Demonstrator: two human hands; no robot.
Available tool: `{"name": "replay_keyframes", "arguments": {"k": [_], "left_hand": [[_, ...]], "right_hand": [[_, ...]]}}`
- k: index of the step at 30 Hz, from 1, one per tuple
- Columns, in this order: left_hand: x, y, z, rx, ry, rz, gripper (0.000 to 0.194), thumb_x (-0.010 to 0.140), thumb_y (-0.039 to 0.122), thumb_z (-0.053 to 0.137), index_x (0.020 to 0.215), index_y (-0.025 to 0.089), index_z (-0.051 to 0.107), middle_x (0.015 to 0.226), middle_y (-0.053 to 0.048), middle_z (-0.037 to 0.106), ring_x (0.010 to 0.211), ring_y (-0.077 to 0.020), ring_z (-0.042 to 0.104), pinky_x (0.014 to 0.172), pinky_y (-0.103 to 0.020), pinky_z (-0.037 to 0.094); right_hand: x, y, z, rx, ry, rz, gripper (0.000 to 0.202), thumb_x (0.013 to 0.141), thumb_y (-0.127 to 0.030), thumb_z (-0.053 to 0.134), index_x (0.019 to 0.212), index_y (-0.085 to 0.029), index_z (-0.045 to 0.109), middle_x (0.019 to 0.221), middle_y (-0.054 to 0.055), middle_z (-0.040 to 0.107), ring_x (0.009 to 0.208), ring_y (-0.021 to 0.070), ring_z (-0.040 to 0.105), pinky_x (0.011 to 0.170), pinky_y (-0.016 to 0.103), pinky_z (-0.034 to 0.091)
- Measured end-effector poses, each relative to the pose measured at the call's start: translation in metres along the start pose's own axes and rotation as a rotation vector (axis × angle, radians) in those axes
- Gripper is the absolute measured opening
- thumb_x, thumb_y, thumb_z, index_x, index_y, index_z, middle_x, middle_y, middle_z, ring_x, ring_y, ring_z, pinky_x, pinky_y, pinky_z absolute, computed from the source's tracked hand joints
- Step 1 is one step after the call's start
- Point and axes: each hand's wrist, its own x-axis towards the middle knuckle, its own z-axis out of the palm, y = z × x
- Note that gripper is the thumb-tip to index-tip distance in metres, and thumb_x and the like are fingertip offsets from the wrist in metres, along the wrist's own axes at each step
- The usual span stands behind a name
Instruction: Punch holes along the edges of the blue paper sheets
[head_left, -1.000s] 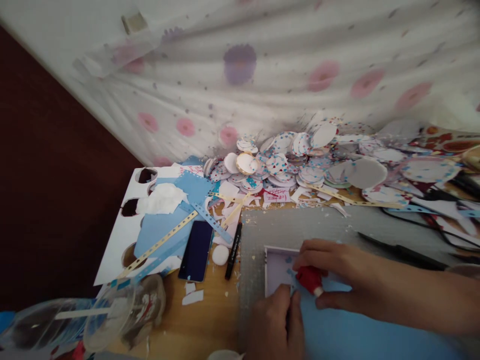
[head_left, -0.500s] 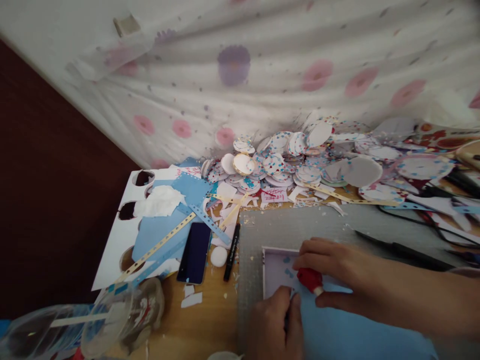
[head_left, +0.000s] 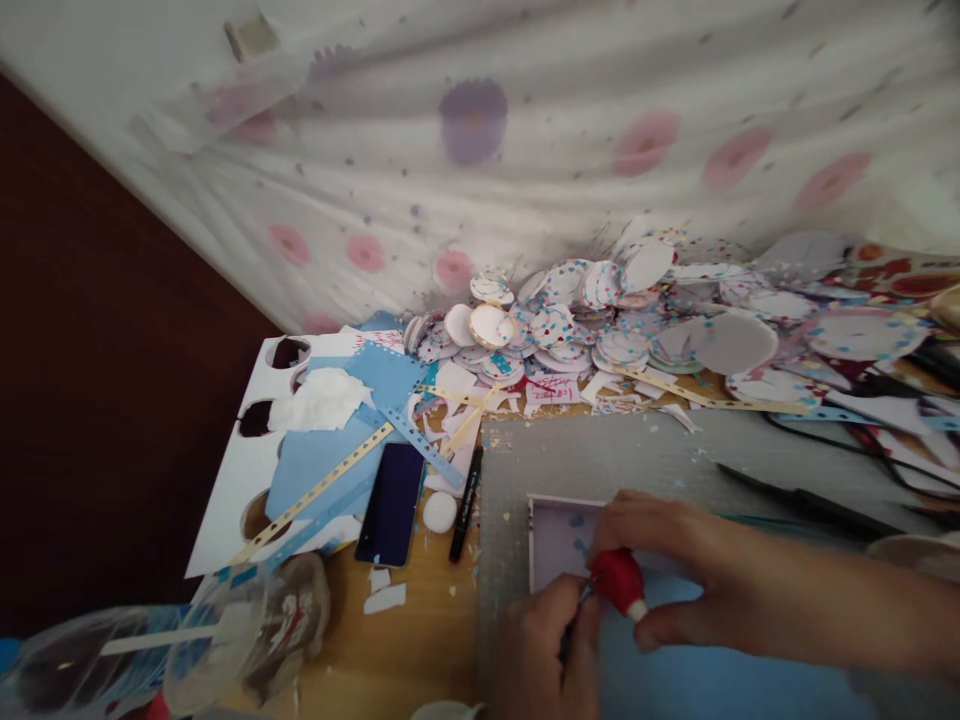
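Observation:
My right hand [head_left: 697, 575] reaches in from the right, its thumb and fingers closed around a small red rounded thing with a pale stubby end [head_left: 619, 582]. My left hand [head_left: 546, 640] is closed on a slim dark tool with a metal tip [head_left: 572, 620], mostly hidden by the fingers. That tip meets or nearly meets the red thing. Below both hands lies a shallow white tray [head_left: 532, 545], with a few small blue paper bits [head_left: 577, 535] in its far left corner. A blue sheet [head_left: 675, 670] spreads under my right hand.
A grey cutting mat [head_left: 585, 450] lies beneath the tray. Left of it are a black marker [head_left: 466, 505], a phone [head_left: 390, 505] and a clear plastic cup [head_left: 217, 640]. Speckled paper discs [head_left: 555, 325] pile up behind. A black pointed tool [head_left: 810, 505] lies at right.
My right hand has tilted and shifted slightly, showing more of the red thing. The left hand's metal tip now shows against it. The view has shifted a little.

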Motion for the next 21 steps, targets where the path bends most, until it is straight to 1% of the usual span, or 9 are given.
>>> {"name": "replay_keyframes", "arguments": {"k": [3,6,9,12,15,18,20,21], "left_hand": [[0.0,-0.001,0.001,-0.014,0.005,-0.002,0.033,0.101,0.037,0.041,0.084,0.022,0.065,0.073,-0.004,0.069,0.069,-0.0198,0.064,0.062,-0.027,0.043],[-0.001,-0.001,0.001,-0.018,0.0,-0.001,0.033,0.101,0.036,0.041,0.084,0.022,0.066,0.073,-0.004,0.07,0.07,-0.0201,0.066,0.063,-0.027,0.043],[-0.001,0.001,0.001,0.002,0.001,0.002,0.031,0.1,0.034,0.043,0.082,0.021,0.065,0.07,-0.003,0.068,0.066,-0.0189,0.065,0.061,-0.026,0.042],[-0.001,0.003,0.001,0.025,0.011,0.009,0.031,0.1,0.033,0.044,0.081,0.021,0.065,0.07,-0.003,0.068,0.067,-0.019,0.065,0.059,-0.026,0.04],[-0.001,0.004,0.001,0.042,-0.008,0.02,0.031,0.1,0.033,0.044,0.082,0.021,0.067,0.071,-0.003,0.069,0.067,-0.0194,0.065,0.059,-0.027,0.039],[-0.001,0.005,-0.002,0.059,-0.056,0.004,0.035,0.101,0.033,0.042,0.079,0.021,0.067,0.069,-0.004,0.068,0.065,-0.0197,0.063,0.059,-0.028,0.04],[-0.001,0.008,-0.009,0.036,-0.06,-0.037,0.029,0.098,0.035,0.048,0.085,0.021,0.069,0.077,-0.005,0.071,0.073,-0.0215,0.066,0.065,-0.029,0.044],[-0.001,0.01,-0.014,0.006,-0.047,-0.048,0.022,0.095,0.036,0.054,0.094,0.021,0.071,0.086,-0.006,0.073,0.081,-0.0226,0.067,0.071,-0.03,0.047]], "right_hand": [[-0.003,0.001,0.002,-0.006,0.021,-0.023,0.018,0.084,-0.037,0.075,0.092,-0.027,0.063,0.103,0.001,0.067,0.099,0.0228,0.063,0.088,0.039,0.051],[-0.005,-0.001,0.003,-0.028,0.019,-0.01,0.016,0.087,-0.039,0.071,0.093,-0.026,0.062,0.104,0.002,0.066,0.099,0.023,0.063,0.09,0.041,0.051],[-0.007,-0.003,0.004,-0.047,0.037,-0.015,0.014,0.088,-0.037,0.068,0.096,-0.026,0.063,0.103,0.003,0.066,0.098,0.023,0.062,0.088,0.041,0.051],[-0.008,-0.003,0.007,-0.073,0.067,-0.054,0.01,0.088,-0.032,0.065,0.096,-0.026,0.064,0.1,0.004,0.067,0.095,0.0239,0.062,0.084,0.043,0.052],[-0.007,-0.004,0.011,-0.131,0.134,-0.112,0.004,0.085,-0.025,0.062,0.088,-0.026,0.062,0.091,0.004,0.068,0.09,0.0252,0.062,0.081,0.045,0.051],[-0.005,-0.004,0.013,-0.19,0.18,-0.134,0.006,0.08,-0.022,0.061,0.082,-0.027,0.059,0.088,0.005,0.068,0.086,0.0264,0.062,0.076,0.044,0.05],[-0.004,-0.005,0.012,-0.214,0.192,-0.131,0.005,0.08,-0.023,0.06,0.081,-0.026,0.057,0.089,0.006,0.068,0.085,0.0271,0.062,0.074,0.045,0.049],[-0.003,-0.006,0.011,-0.22,0.194,-0.132,0.004,0.081,-0.024,0.06,0.081,-0.026,0.057,0.089,0.006,0.068,0.085,0.0274,0.062,0.075,0.045,0.049]]}}
